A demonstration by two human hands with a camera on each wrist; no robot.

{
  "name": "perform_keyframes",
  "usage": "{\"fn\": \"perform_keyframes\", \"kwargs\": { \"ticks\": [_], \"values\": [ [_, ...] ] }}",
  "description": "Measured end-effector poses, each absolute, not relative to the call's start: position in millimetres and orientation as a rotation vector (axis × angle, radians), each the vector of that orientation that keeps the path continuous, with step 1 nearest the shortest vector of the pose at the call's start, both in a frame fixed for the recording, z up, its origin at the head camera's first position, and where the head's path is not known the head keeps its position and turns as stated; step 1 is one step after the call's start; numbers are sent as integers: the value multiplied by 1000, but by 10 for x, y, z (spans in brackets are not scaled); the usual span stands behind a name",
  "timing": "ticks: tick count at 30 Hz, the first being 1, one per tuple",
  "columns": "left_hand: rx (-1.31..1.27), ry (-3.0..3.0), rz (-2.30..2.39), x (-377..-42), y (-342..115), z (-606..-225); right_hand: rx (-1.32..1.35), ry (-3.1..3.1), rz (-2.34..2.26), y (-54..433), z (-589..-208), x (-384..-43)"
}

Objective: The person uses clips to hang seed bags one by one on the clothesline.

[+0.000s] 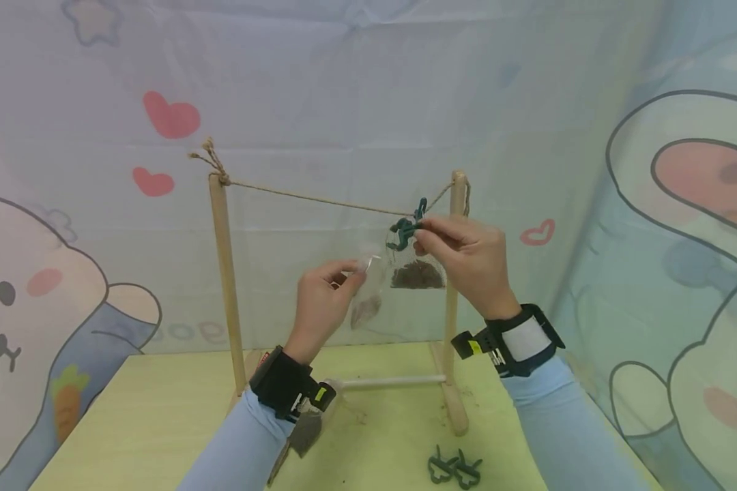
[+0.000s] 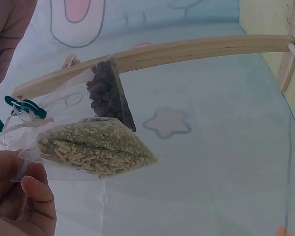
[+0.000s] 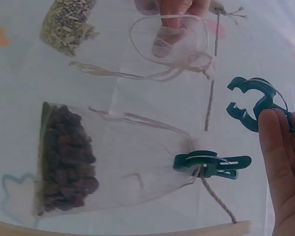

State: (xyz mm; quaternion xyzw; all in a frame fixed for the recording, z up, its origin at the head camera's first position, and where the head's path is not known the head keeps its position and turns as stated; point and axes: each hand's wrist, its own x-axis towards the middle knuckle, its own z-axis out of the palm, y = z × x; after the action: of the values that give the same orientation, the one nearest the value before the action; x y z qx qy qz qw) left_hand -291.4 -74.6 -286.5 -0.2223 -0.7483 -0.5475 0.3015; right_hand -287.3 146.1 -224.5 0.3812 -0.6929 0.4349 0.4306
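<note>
My left hand (image 1: 327,303) pinches the top of a sheer drawstring bag (image 2: 96,150), which hangs tilted with pale green-beige granules at its bottom. In my right hand (image 1: 467,262), thumb and fingers squeeze the handles of a green plastic clip (image 3: 260,84), so its jaws stand apart with nothing between them. Just beside that clip, a second sheer bag (image 3: 69,157) of dark chunky pieces hangs from the rope (image 1: 319,199), fastened at its neck by another green clip (image 3: 201,160). The left hand's bag is left of the hanging one, close to the rope.
The rope runs between a wooden left post (image 1: 224,273) and right post (image 1: 450,327), joined low by a white bar (image 1: 393,382). Two green clips (image 1: 454,469) lie at the table's front. Under my left wrist, another filled bag (image 1: 307,433) shows partly on the yellow table (image 1: 374,464).
</note>
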Motion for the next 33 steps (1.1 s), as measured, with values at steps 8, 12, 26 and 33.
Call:
{"fn": "perform_keyframes", "kwargs": {
  "ticks": [8,12,26,33],
  "values": [
    [-542,-2015,-1523,-3020,-650,-2729,850,-1900,854,1389,-1805,-3004],
    [-522,-2023,-1535,-3069,-613,-2685,813,-2019,832,1349,-1678,-3065],
    [-407,-2005,-1662,-3217,-591,-2666,711,-2220,1040,1299,-1536,-3102],
    [-408,-2001,-1689,-3225,-542,-2596,714,-2179,977,1211,-1554,-3167]
  ]
}}
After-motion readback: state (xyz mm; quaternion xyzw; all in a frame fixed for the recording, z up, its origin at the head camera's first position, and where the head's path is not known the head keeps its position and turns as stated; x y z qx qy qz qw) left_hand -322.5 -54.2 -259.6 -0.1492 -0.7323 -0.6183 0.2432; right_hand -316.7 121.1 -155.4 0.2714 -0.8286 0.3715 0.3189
